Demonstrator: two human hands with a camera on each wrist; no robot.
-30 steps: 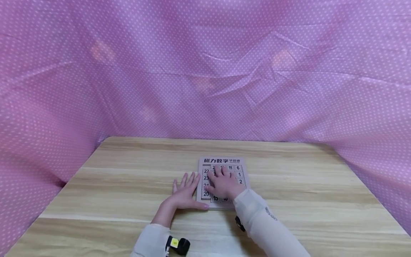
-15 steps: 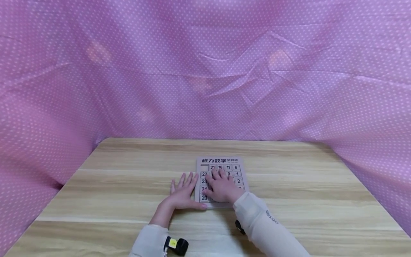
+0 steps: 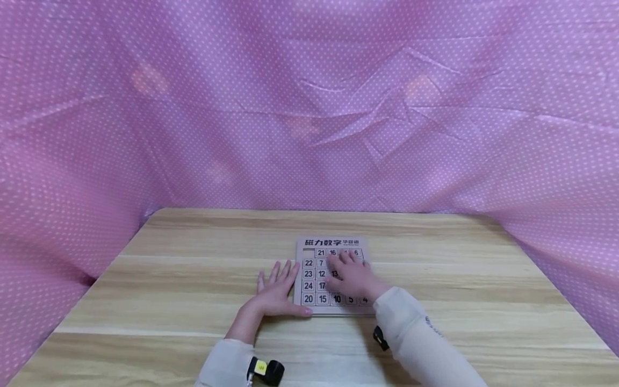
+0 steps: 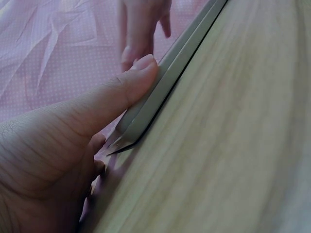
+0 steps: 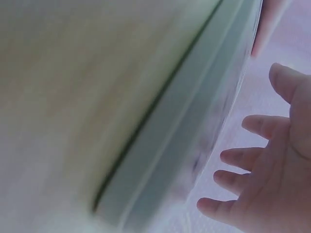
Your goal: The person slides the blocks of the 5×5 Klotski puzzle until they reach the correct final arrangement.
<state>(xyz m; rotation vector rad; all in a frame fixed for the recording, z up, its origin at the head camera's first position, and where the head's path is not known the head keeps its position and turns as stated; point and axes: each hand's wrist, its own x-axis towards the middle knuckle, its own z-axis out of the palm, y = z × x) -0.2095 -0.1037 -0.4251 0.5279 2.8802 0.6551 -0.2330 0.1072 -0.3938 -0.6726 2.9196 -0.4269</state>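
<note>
Rightward since half a second ago goes the right hand [image 3: 357, 278], fingers apart over the number board [image 3: 338, 310]; whether they touch it I cannot tell; the left hand [image 3: 276, 294], fingers spread, lays its thumb on the board's near edge; the board lies well within the wooden table [image 3: 193, 290], an open slot [image 3: 309, 252] at upper left; its pale tiles [image 3: 321, 274] bear black numerals.

At eight o'clock, your bare left hand [image 4: 53, 150] rests its thumb [image 4: 114, 94] on a straight-edged grey board [image 4: 158, 99]; your bare right hand [image 4: 142, 26] shows at twelve, pale wood-grain tabletop [image 4: 228, 126] at four.
</note>
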